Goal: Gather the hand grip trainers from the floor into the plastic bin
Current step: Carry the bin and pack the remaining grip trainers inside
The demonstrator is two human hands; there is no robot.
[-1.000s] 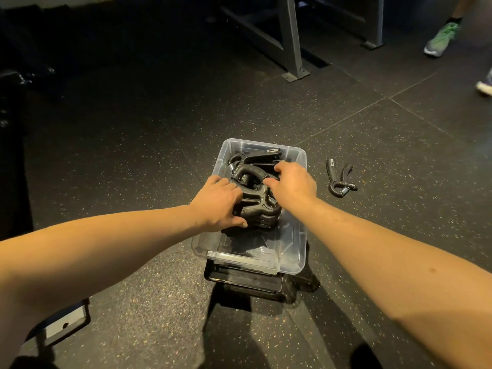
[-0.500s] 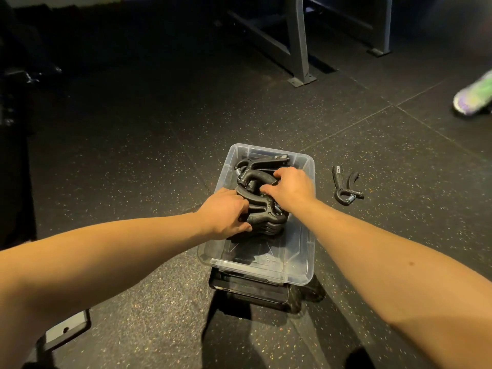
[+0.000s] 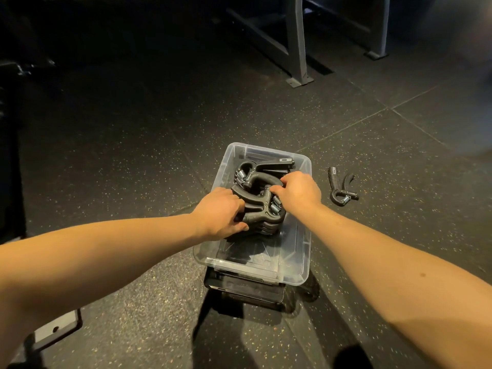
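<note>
- Hands barely travelling over the last second: left hand (image 3: 218, 213) and right hand (image 3: 298, 193) were on the stack of hand grip trainers (image 3: 262, 218) then, and they are on it now, inside the clear plastic bin (image 3: 306, 251).
- Small shift on the right: that hand lay across the top of the pile a second ago. Now its fingers curl over the handle of the top trainer (image 3: 262, 178), gripping it at the pile's right side.
- Left hand stays on the near-left edge of the stack, thumb and fingers curled onto the lower handles. That is a real hold, not a flat push.
- Stack sits in the middle of the bin, leaning toward the far half, with its springs showing. To my eye it is being squared up and settled, not lifted out.
- One lone trainer (image 3: 342, 186) lies on the rubber floor (image 3: 133, 155) near the bin's right wall and apart from it, same spot as before.
- Green shoe at the upper right has gone, and only a blur is there now.
- Meaning for the job: nearly done, by my read. The bulk is in, tidying the pile is the step in hand, and the lone trainer is what's left to fetch, most handily with the right hand.
- Bin's near end rests on a black case-like object (image 3: 247, 288); can't tell what it is.
</note>
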